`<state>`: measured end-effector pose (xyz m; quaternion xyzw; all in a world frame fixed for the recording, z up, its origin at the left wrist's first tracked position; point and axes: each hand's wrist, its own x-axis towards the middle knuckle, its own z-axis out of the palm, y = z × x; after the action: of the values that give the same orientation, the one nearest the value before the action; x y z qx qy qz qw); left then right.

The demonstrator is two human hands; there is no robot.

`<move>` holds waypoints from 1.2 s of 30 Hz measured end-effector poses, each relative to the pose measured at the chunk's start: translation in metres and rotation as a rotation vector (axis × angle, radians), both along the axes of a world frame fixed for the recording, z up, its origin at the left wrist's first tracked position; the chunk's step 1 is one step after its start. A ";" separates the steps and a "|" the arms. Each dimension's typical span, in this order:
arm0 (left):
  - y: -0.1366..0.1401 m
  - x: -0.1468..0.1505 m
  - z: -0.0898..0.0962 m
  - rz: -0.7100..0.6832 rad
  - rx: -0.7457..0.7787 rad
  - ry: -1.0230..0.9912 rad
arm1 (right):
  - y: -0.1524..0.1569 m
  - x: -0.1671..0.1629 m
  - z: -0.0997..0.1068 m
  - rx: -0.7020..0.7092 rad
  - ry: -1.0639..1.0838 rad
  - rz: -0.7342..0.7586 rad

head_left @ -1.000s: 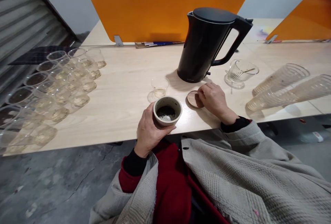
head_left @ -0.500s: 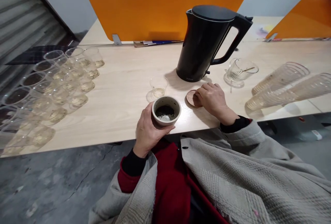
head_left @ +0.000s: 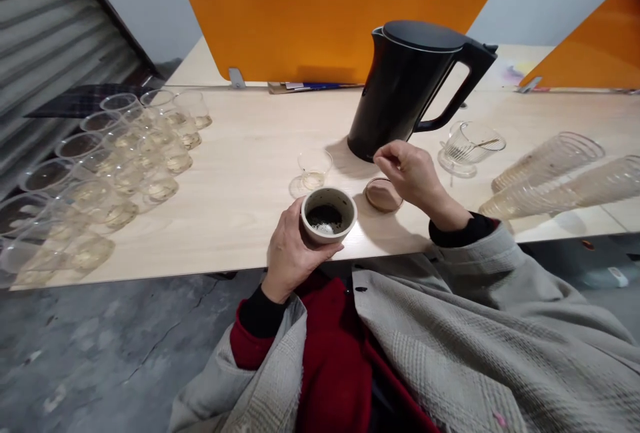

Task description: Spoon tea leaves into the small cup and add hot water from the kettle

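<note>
My left hand (head_left: 293, 246) is wrapped round a small pale ceramic cup (head_left: 327, 238) near the table's front edge. Dark granules lie inside it, with a white patch on top. My right hand (head_left: 410, 173) hangs over the far right side of a small round brown dish (head_left: 384, 197), its fingers pinched together. Whatever sits between those fingertips, if anything, is hidden. Behind the ceramic cup stands a clear plastic cup (head_left: 315, 165) with a little pale stuff at its bottom. A black electric kettle (head_left: 400, 86) stands just beyond my right hand.
Several clear plastic cups (head_left: 163, 187) with pale contents crowd the table's left end. A ribbed glass cup (head_left: 473, 143) with a thin stick in it stands right of the kettle. Nested plastic cups (head_left: 545, 163) lie at the right. An orange divider (head_left: 330, 19) closes off the back.
My right hand has lifted from the brown dish, up toward the kettle, with its fingers pinched. My left hand keeps the same hold on the ceramic cup. The whole view has shifted slightly.
</note>
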<state>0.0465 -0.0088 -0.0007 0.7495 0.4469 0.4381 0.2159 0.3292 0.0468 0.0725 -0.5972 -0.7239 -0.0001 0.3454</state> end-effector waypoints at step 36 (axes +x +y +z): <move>0.000 0.002 -0.001 -0.019 -0.012 -0.001 | -0.044 0.029 -0.042 -0.184 -0.274 0.086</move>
<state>0.0483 -0.0093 -0.0017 0.7522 0.4421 0.4338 0.2248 0.3587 0.0025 0.0304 -0.5892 -0.7861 -0.0003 0.1869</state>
